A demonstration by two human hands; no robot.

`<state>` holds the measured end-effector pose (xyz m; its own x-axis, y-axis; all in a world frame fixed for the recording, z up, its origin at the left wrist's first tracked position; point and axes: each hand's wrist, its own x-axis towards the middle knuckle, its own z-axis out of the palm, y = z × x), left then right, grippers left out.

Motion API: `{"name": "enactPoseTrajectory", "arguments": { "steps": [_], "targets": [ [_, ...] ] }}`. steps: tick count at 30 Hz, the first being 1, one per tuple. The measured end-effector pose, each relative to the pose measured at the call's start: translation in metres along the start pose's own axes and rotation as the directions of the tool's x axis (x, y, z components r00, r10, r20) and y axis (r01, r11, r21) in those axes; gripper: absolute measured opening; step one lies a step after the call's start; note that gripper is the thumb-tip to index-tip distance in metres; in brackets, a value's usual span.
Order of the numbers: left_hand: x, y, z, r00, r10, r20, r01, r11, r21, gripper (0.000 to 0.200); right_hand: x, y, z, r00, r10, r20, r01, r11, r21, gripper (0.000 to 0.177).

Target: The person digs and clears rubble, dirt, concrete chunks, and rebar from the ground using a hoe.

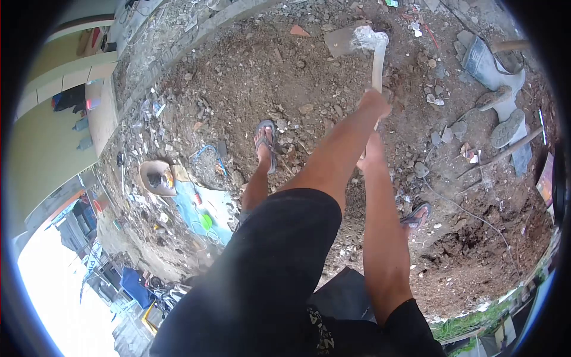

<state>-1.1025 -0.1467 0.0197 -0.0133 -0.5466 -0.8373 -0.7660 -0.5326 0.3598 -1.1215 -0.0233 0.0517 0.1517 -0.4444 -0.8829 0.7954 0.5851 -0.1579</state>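
A hoe (378, 68) stretches up from my hands, its pale handle ending at a flat blade (341, 43) on the dirt near the top of the head view. Whitish material sits around the joint of blade and handle. My left hand (375, 103) is wrapped round the handle, higher up. Just below it, my right hand (373, 152) grips the same handle; part of its fingers is hidden. Loose brown soil mixed with stones (306, 109) lies around the blade and under my arms. My sandaled feet stand apart, the left foot (265, 141) farther forward than the right foot (417, 216).
At right lie a grey bucket-like object (479, 61), a wooden handle (510, 46) and a stick (505, 153). A thin wire (467, 209) crosses the soil. On the left are a broken container (156, 178), a light-blue sheet (189, 209), a concrete edge (205, 33) and a building wall (50, 157).
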Motion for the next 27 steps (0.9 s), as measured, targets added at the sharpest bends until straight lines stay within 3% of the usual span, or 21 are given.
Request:
{"name": "enactPoseTrajectory", "arguments": {
  "steps": [1,2,3,4,5,6,7,8,9,10,12,15,18,21,24,26,27],
  "targets": [
    [-0.027,-0.018,0.028,0.993,-0.03,-0.116,0.026,0.999,-0.04,0.065,-0.028,0.019,-0.014,0.996,0.02,-0.088,-0.019,1.0,0.012,0.011],
    [-0.048,-0.037,0.051,0.996,-0.082,-0.04,0.082,0.997,-0.006,0.062,-0.048,0.044,-0.045,0.998,0.036,-0.047,-0.036,0.999,0.013,0.004],
    [-0.089,-0.049,0.06,0.989,-0.151,0.0,0.15,0.982,-0.114,0.061,-0.087,0.059,-0.048,0.996,0.065,-0.066,-0.062,0.997,0.051,0.005],
    [-0.117,-0.065,0.074,0.975,-0.216,0.059,0.22,0.973,-0.067,0.058,-0.125,0.073,-0.043,0.973,0.063,-0.221,-0.074,0.997,-0.039,0.006],
    [-0.147,-0.084,0.088,0.974,-0.215,0.063,0.219,0.974,-0.054,0.058,-0.156,0.093,-0.052,0.988,0.104,-0.118,-0.104,0.995,0.001,0.007],
    [-0.174,-0.1,0.099,0.961,-0.247,0.128,0.253,0.967,-0.035,0.06,-0.172,0.122,-0.077,0.985,0.094,-0.142,-0.087,0.995,0.05,0.009],
    [-0.206,-0.113,0.105,0.961,-0.25,0.122,0.255,0.966,-0.032,0.057,-0.214,0.124,-0.056,0.973,0.175,-0.151,-0.156,0.979,0.131,0.01],
    [-0.236,-0.128,0.112,0.965,-0.195,0.174,0.201,0.979,-0.018,0.051,-0.234,0.147,-0.078,0.98,0.179,-0.086,-0.171,0.981,0.088,0.008],
    [-0.254,-0.146,0.109,0.902,-0.13,0.412,0.148,0.989,-0.012,0.051,-0.265,0.151,-0.066,0.946,0.226,-0.233,-0.223,0.974,0.039,0.006],
    [-0.262,-0.183,0.152,0.879,-0.104,0.465,0.126,0.992,-0.016,0.057,-0.287,0.16,-0.068,0.92,0.263,-0.292,-0.268,0.963,0.021,0.005],
    [-0.306,-0.189,0.156,0.89,-0.203,0.409,0.249,0.966,-0.064,0.06,-0.311,0.169,-0.072,0.894,0.293,-0.338,-0.321,0.947,-0.028,0.004],
    [-0.296,-0.192,0.161,0.873,-0.25,0.419,0.311,0.947,-0.084,0.052,-0.304,0.167,-0.072,0.893,0.37,-0.256,-0.389,0.921,-0.027,0.006],
    [-0.277,-0.189,0.141,0.826,-0.242,0.508,0.361,0.921,-0.147,0.036,-0.282,0.161,-0.061,0.836,0.378,-0.398,-0.415,0.91,-0.008,0.005],
    [-0.274,-0.177,0.122,0.817,-0.31,0.486,0.458,0.861,-0.222,0.04,-0.276,0.154,-0.041,0.82,0.342,-0.458,-0.381,0.925,0.008,0.004],
    [-0.274,-0.175,0.125,0.826,-0.322,0.462,0.409,0.907,-0.099,0.048,-0.275,0.158,-0.055,0.82,0.326,-0.47,-0.374,0.927,-0.01,0.006],
    [-0.271,-0.183,0.141,0.76,-0.345,0.55,0.472,0.876,-0.102,0.05,-0.286,0.163,-0.062,0.807,0.322,-0.495,-0.376,0.927,-0.009,0.008],
    [-0.265,-0.191,0.156,0.771,-0.357,0.527,0.473,0.876,-0.098,0.049,-0.287,0.163,-0.063,0.819,0.306,-0.485,-0.375,0.926,-0.048,0.009]
  ]
}}
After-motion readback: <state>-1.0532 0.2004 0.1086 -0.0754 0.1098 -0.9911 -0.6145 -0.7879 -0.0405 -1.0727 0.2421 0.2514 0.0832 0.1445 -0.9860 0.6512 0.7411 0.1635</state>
